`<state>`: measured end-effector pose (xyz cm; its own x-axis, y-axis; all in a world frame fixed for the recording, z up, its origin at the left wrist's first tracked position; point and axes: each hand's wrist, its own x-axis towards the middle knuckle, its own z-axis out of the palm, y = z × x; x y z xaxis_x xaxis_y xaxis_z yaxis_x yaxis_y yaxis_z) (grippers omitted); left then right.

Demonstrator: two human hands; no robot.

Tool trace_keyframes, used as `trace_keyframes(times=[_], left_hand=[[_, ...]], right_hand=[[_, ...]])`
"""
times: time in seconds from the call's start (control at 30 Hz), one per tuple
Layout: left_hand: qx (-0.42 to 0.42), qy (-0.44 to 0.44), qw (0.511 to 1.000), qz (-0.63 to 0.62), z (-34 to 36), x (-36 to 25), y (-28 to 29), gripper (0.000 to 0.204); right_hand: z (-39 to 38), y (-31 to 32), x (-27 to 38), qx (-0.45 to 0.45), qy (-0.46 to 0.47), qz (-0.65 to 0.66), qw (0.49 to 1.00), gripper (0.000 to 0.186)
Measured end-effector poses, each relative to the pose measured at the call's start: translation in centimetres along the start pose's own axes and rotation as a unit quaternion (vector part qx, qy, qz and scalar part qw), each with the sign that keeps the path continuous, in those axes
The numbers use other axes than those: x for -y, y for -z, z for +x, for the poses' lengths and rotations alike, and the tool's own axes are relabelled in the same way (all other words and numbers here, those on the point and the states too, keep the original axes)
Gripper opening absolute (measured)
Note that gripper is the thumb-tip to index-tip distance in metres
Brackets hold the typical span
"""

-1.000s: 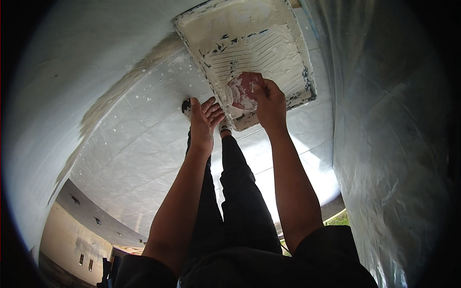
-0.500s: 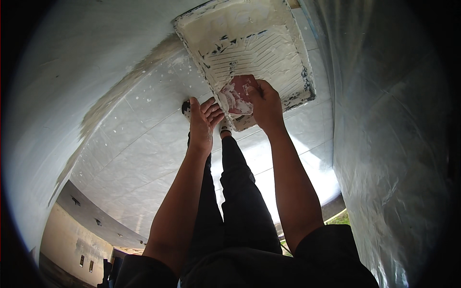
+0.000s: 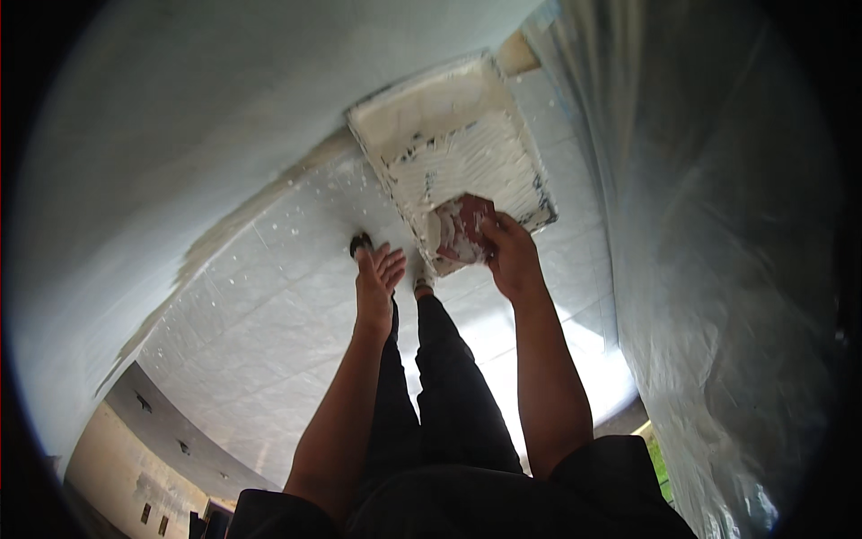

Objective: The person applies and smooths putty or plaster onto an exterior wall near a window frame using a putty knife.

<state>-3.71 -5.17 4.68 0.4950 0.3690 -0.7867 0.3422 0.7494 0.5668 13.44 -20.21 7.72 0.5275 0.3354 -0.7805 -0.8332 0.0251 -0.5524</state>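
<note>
My right hand (image 3: 514, 258) grips a flat reddish-brown scraper (image 3: 467, 226) by its right edge, thumb on top. White paste is smeared over the scraper and heaped along its left edge. It hangs over the near end of a paint tray (image 3: 422, 110), whose ribbed slope is coated in cream-white paste, with dark specks along the rim. My left hand (image 3: 378, 280) is open, fingers spread, and holds nothing. It is left of the tray's near corner, apart from the scraper.
A pale wall (image 3: 224, 117) curves along the left, with a rough grey-brown strip at its foot. Clear plastic sheeting (image 3: 709, 296) hangs on the right. Light floor tiles (image 3: 269, 287) carry white splatters. My feet stand close to the tray, and a wood piece (image 3: 517, 56) lies beyond it.
The view has shifted, so tray and hands appear lower and the tray smaller. The scraper now carries a thicker ridge of paste on its left edge. My left hand's fingers are farther from the tray.
</note>
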Motion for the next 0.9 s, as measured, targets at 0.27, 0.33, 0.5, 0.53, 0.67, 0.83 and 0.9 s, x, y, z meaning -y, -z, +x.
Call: trace_keyframes(times=[0.27,0.33,0.5,0.53,0.67,0.83,0.9], left_hand=[[0.03,-0.121,0.992,-0.017,-9.1,-9.1,-0.4,0.089],[0.031,-0.166,0.985,-0.03,-11.2,-11.3,0.1,0.087],[0.041,-0.268,0.961,-0.058,-15.5,-15.3,2.0,0.082],[0.038,-0.292,0.955,-0.042,-16.7,-16.6,1.7,0.083],[0.024,-0.394,0.918,-0.043,-20.7,-20.4,4.0,0.084],[-0.01,-0.547,0.837,-0.02,-26.8,-27.8,6.6,0.087],[-0.043,-0.634,0.771,0.034,-30.1,-31.4,9.1,0.085]], right_hand=[[-13.8,-6.3,10.6,0.07,0.059,-0.018,0.996,0.036],[-16.2,-7.7,11.8,0.101,0.09,0.011,0.991,0.041],[-22.2,-11.6,13.3,0.217,0.14,0.078,0.963,0.051],[-23.4,-12.9,13.8,0.249,0.153,0.067,0.954,0.051],[-27.0,-18.6,13.7,0.296,0.162,0.101,0.936,0.048],[-30.4,-27.3,14.2,0.386,0.155,0.154,0.896,0.044],[-32.5,-31.6,14.0,0.419,0.161,0.142,0.882,0.049]])
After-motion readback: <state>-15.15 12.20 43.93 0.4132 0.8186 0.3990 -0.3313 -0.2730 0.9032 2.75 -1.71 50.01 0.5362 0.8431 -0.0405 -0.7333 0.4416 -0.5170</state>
